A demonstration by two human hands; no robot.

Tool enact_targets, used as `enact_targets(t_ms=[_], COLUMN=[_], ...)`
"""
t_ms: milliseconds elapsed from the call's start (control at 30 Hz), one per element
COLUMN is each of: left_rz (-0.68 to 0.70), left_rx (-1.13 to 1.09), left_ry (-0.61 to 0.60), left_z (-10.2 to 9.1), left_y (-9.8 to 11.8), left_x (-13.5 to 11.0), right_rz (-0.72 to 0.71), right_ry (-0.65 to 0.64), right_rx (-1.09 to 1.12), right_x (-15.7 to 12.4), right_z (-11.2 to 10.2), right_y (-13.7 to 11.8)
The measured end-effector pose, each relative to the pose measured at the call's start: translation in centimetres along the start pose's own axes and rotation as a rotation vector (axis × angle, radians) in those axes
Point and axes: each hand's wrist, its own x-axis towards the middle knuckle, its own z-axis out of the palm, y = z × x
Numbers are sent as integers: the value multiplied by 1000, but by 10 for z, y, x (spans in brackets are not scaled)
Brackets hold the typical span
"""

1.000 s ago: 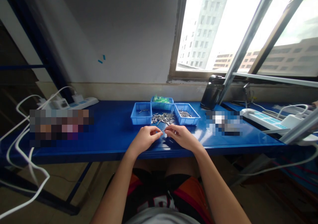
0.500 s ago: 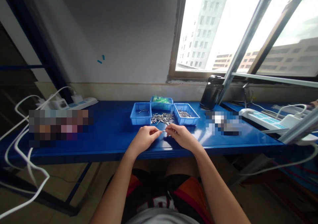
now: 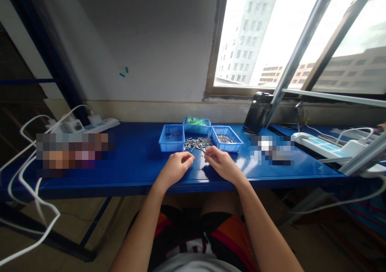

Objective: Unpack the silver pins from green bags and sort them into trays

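Over the front of the blue table, a thin metal pin [image 3: 200, 156] spans the narrow gap between my hands. My left hand [image 3: 178, 166] is closed in a pinch at its left end. At the other end, the fingers of my right hand [image 3: 221, 163] are curled together on it. The fingertips partly hide the pin's ends. Just beyond lies a loose pile of small metal pins [image 3: 198, 143]. Around this pile stand a left blue bin [image 3: 171, 146] with a few dark pins, a right blue bin [image 3: 229, 147] holding many metal pieces, and a rear blue bin [image 3: 197, 129] with green pieces.
The blue table [image 3: 135, 159] runs under a window. A black bottle [image 3: 257, 113] stands at the back right. Power strips [image 3: 319, 143] with white cables lie at both sides. Blurred patches cover items left and right. A metal post [image 3: 297, 47] slants upward at right.
My hands have drawn slightly apart, the right one moving a little to the right. More of the thin metal pin shows between them. The bins and pile stay in place.
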Motion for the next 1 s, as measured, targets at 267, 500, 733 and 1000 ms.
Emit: enact_targets(t_ms=[267, 500, 733, 1000], left_rz=[-16, -8, -12, -6], left_rx=[-6, -3, -8, -15], left_ry=[0, -3, -19, -24], left_z=[0, 0, 0, 1], left_y=[1, 0, -2, -3], left_x=[0, 0, 0, 0], right_rz=[-21, -26, 2, 24], right_ry=[-17, -21, -51, -70], right_rx=[4, 38, 35, 16], right_x=[-1, -2, -1, -2], right_z=[0, -1, -1, -2], right_y=[0, -1, -1, -2])
